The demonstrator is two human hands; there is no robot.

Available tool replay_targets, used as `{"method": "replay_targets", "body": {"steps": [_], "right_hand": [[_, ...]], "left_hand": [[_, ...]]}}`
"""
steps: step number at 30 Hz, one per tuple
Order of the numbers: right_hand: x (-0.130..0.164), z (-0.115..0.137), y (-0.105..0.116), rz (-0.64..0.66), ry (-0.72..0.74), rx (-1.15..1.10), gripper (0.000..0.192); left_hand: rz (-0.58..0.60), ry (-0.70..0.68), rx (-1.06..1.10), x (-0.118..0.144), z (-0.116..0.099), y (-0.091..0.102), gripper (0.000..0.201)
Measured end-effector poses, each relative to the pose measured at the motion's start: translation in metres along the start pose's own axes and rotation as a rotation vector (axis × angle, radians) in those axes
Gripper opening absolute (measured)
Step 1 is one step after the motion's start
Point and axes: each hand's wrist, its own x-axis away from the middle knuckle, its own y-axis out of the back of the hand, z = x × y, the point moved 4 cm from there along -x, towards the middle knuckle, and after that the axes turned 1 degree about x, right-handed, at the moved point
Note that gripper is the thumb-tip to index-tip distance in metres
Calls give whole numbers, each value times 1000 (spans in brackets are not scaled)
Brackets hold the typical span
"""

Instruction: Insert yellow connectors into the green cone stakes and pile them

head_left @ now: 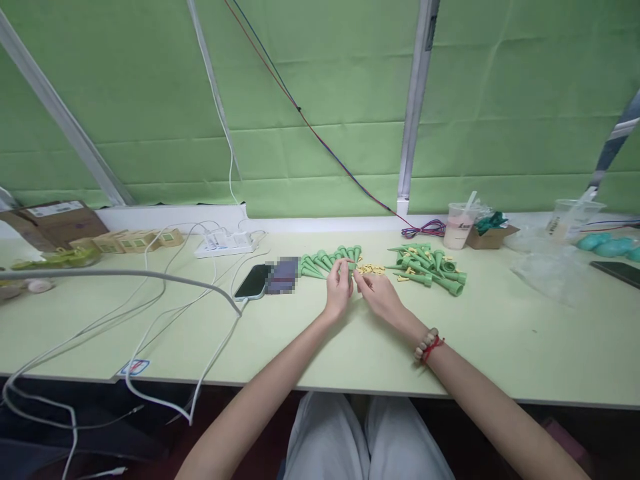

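My left hand (339, 288) is closed around a green plastic cone (350, 265), held just above the pale green table (280, 333). My right hand (379, 293) meets it at the fingertips, pinching something too small to make out. Just behind my hands lies a row of green cones (323, 259) and a scatter of small yellow pieces (371, 269). A bigger heap of green cones (429, 268) mixed with yellow pieces sits to the right. A beaded bracelet with a red string (428, 345) is on my right wrist.
A dark phone (253, 282) lies left of my hands, with white cables (165, 313) running to a power strip (225, 244). Cardboard boxes (55, 223) stand far left. A pink drink cup (459, 225), a clear cup (570, 220) and clear bags (550, 267) sit at the right.
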Motion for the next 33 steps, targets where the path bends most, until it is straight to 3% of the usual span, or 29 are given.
{"method": "replay_targets", "body": {"steps": [2, 5, 9, 12, 14, 19, 23, 27, 31, 33], "right_hand": [[0, 2, 4, -21, 125, 131, 39], [-2, 4, 4, 71, 289, 153, 32], [-2, 1, 1, 135, 331, 146, 33], [0, 0, -4, 105, 273, 42, 36], [1, 0, -10, 113, 179, -143, 40], [-2, -7, -31, 289, -122, -698, 50], [-4, -13, -38, 344, -220, -814, 53], [-3, -11, -28, 295, -161, -575, 56], [-3, 0, -2, 82, 156, -36, 43], [-3, 2, 5, 40, 253, 152, 32]], "left_hand": [[-16, 57, 45, -2, 3, 0, 38], [-24, 110, 73, -3, 6, 1, 39], [-36, 126, 95, 3, 10, 0, 42], [-64, 81, 76, 7, 9, -1, 42], [-76, 28, 41, 10, 6, 0, 41], [-9, -22, -41, 13, 2, 3, 36], [-12, -96, -148, 11, 1, 7, 33], [-22, -68, -97, 5, 4, 6, 35], [-68, 33, 7, -3, 5, 7, 40], [-69, 83, 33, -5, 5, 7, 42]]}}
